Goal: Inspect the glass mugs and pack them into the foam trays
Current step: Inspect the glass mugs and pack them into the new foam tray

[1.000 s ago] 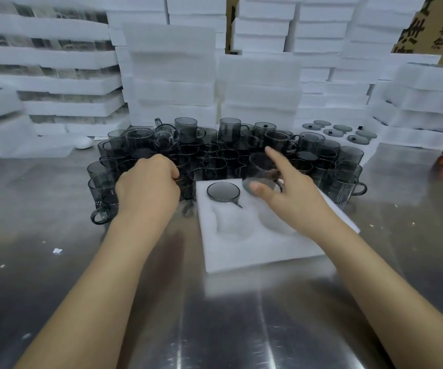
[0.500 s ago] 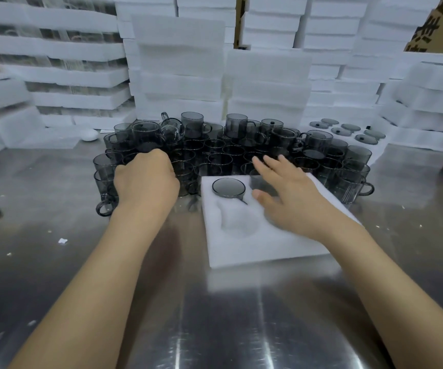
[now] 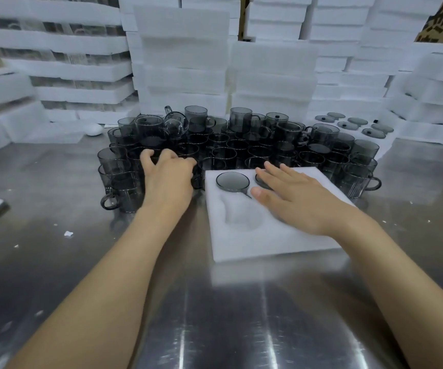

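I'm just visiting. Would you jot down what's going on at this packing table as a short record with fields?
Setting: steel table, white foam stacks behind
Foam tray: two far pockets filled, near left pocket empty
Packed mug: sunk in far left pocket
Left hand: fingers curled, reaching into the loose grey mugs
Right hand: flat, fingers straight, over the second packed mug
Lids: far right

foam tray (image 3: 268, 241) on table (image 3: 215, 315), mugs (image 3: 241, 147) behind it.

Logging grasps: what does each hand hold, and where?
Right hand holds nothing, lying flat over a mug in the foam tray. Left hand curls among mugs; its grip is hidden.
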`<action>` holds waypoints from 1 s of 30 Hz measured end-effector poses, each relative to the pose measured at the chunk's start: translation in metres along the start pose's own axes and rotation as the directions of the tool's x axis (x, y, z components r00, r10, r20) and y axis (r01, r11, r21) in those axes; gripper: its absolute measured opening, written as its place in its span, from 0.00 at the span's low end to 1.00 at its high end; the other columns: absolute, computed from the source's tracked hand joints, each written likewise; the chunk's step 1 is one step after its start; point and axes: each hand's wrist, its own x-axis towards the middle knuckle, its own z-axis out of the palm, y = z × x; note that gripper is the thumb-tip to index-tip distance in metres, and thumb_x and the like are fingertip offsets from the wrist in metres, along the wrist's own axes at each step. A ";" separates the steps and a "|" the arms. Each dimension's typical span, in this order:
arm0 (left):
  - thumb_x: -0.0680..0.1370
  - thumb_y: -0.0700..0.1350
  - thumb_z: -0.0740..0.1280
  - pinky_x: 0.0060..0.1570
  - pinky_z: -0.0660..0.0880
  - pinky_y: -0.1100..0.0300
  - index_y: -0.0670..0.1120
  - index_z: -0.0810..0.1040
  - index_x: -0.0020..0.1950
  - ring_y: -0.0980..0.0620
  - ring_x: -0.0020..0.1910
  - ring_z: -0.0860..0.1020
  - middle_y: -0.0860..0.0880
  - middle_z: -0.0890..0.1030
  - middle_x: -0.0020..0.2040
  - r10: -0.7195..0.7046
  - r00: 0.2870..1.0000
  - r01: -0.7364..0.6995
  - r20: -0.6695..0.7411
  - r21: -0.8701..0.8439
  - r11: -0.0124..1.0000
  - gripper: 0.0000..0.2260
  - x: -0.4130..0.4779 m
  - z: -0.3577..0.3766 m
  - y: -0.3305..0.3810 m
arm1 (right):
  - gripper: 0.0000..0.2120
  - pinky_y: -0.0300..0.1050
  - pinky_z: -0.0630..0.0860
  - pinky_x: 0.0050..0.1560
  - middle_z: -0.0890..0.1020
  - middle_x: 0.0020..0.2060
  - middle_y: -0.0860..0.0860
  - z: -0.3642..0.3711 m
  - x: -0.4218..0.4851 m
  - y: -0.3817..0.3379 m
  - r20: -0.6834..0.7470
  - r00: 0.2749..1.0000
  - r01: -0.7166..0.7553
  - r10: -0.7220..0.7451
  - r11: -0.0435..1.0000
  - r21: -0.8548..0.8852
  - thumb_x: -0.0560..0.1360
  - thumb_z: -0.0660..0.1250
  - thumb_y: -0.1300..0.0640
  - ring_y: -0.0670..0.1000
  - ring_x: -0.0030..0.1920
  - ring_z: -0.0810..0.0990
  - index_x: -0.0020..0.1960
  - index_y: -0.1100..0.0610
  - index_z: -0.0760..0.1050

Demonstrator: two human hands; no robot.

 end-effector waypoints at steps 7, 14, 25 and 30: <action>0.73 0.32 0.67 0.59 0.54 0.53 0.45 0.82 0.52 0.46 0.51 0.74 0.50 0.80 0.39 -0.011 0.971 -0.001 -0.239 -0.049 0.999 0.12 -0.001 -0.006 0.008 | 0.33 0.52 0.42 0.76 0.49 0.77 0.42 0.001 0.001 0.001 -0.031 1.000 0.003 -0.002 1.000 0.026 0.75 0.46 0.31 0.45 0.77 0.44 0.77 0.43 0.53; 0.78 0.35 0.66 0.54 0.64 0.53 0.45 0.84 0.46 0.48 0.46 0.81 0.53 0.84 0.40 0.404 0.603 -0.538 -0.687 0.023 0.843 0.09 -0.005 -0.036 0.029 | 0.39 0.32 0.55 0.69 0.61 0.75 0.45 0.003 0.000 0.000 -0.369 0.927 0.168 -0.067 0.953 0.250 0.75 0.66 0.43 0.45 0.72 0.62 0.78 0.45 0.47; 0.74 0.41 0.70 0.58 0.61 0.52 0.45 0.82 0.58 0.47 0.61 0.70 0.45 0.79 0.60 0.443 0.633 -0.625 -0.634 -0.081 0.776 0.13 -0.015 -0.030 0.048 | 0.30 0.37 0.71 0.61 0.79 0.57 0.46 -0.001 0.001 -0.006 -0.710 0.697 0.397 -0.094 0.876 0.273 0.66 0.78 0.59 0.44 0.58 0.76 0.66 0.56 0.71; 0.70 0.45 0.73 0.63 0.59 0.52 0.40 0.71 0.70 0.46 0.65 0.69 0.44 0.74 0.67 0.392 0.825 -0.509 -0.408 -0.235 0.828 0.30 -0.016 -0.035 0.045 | 0.30 0.44 0.71 0.64 0.78 0.59 0.48 -0.001 -0.001 -0.006 -0.733 0.669 0.404 -0.125 0.888 0.218 0.67 0.78 0.58 0.47 0.61 0.76 0.65 0.56 0.72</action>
